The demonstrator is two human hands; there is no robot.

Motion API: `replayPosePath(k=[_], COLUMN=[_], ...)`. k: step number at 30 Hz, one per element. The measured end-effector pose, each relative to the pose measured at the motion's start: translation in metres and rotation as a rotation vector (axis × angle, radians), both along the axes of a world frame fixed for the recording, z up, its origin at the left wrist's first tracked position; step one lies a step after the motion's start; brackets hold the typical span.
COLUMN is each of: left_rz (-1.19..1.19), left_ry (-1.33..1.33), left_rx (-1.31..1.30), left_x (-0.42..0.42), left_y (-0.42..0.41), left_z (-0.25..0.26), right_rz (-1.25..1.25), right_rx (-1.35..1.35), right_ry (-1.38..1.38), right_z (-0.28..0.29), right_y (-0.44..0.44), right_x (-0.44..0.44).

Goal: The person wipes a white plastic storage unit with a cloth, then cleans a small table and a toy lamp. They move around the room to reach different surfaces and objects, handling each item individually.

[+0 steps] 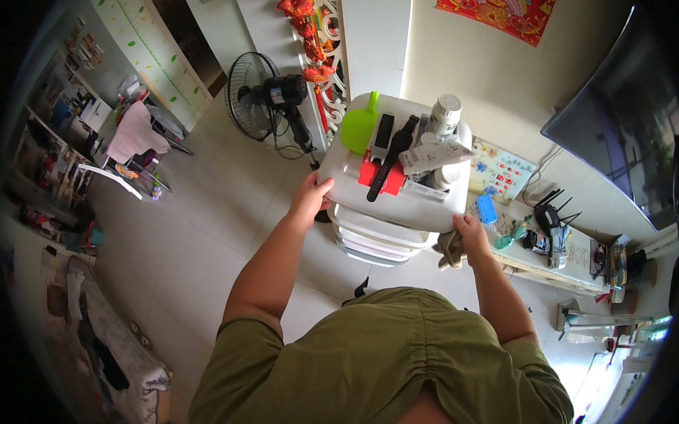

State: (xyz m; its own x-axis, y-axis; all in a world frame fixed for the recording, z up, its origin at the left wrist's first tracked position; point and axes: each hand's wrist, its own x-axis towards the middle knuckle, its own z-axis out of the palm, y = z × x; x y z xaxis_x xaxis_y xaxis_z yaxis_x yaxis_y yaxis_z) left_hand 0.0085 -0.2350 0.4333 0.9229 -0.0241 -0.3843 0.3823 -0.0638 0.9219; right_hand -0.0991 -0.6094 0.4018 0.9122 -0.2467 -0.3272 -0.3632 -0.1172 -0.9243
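A white plastic drawer cabinet (396,215) stands before me, its drawers below the top. My left hand (311,197) grips the top's near left edge, thumb above. At the near right corner my right hand (470,235) holds the edge, with a brownish cloth (449,249) hanging beside or under it. On the top lie a bright green round item with a handle (358,132), a black-strapped watch (396,154), a red packet (392,182), a small black device (384,131), a white plastic bottle (445,116) and a white printed packet (434,156).
A black fan (257,97) stands beyond the cabinet to the left. At right, a long low console (577,260) carries a black router (547,216) and a blue item (486,208), below a wall television (622,123). A chair with pink cloth (137,132) stands farther left.
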Motion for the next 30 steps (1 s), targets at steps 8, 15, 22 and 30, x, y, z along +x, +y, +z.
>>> replayPosePath(k=[8, 15, 22, 30], left_rz=[-0.027, -0.051, -0.044, -0.044], left_ry=[-0.056, -0.063, -0.043, -0.059], left_rx=[-0.052, -0.054, 0.007, -0.015], left_x=[0.030, 0.063, 0.080, 0.087], left_y=[-0.020, -0.019, -0.021, -0.027], left_z=[-0.019, -0.025, -0.027, -0.040], right_rz=[-0.049, -0.060, -0.079, -0.098], right_rx=[0.034, -0.059, -0.108, -0.102], right_ry=[-0.085, -0.085, -0.120, -0.145], right_z=[-0.021, -0.008, -0.010, -0.028], right_y=[-0.024, -0.003, 0.000, -0.009], right_x=[0.034, 0.034, 0.051, 0.074])
